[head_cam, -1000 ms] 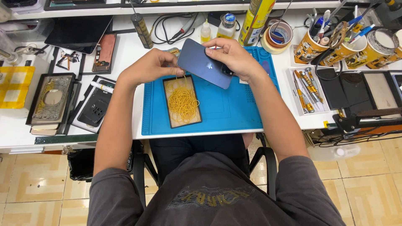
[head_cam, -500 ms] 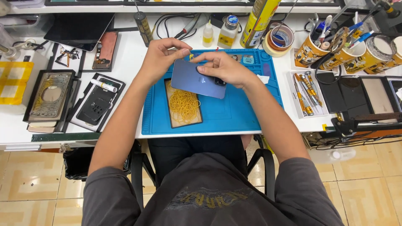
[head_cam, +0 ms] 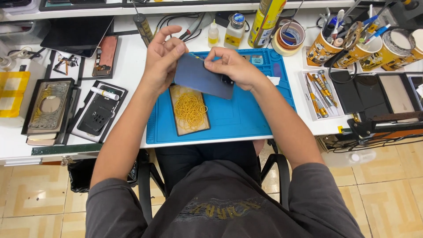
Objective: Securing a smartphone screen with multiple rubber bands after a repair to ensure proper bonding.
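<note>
above the blue mat [head_cam: 246,119], both hands have lifted the dark blue phone [head_cam: 203,81] higher; left hand [head_cam: 161,59] cradles its edge, right hand [head_cam: 231,66] pinches the top, fingers closed on it.

You hold a dark blue phone [head_cam: 203,80] back side up, tilted, above the blue mat [head_cam: 246,119].

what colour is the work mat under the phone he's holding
Blue work mat, seen in the head view, below the dark blue phone.
</note>
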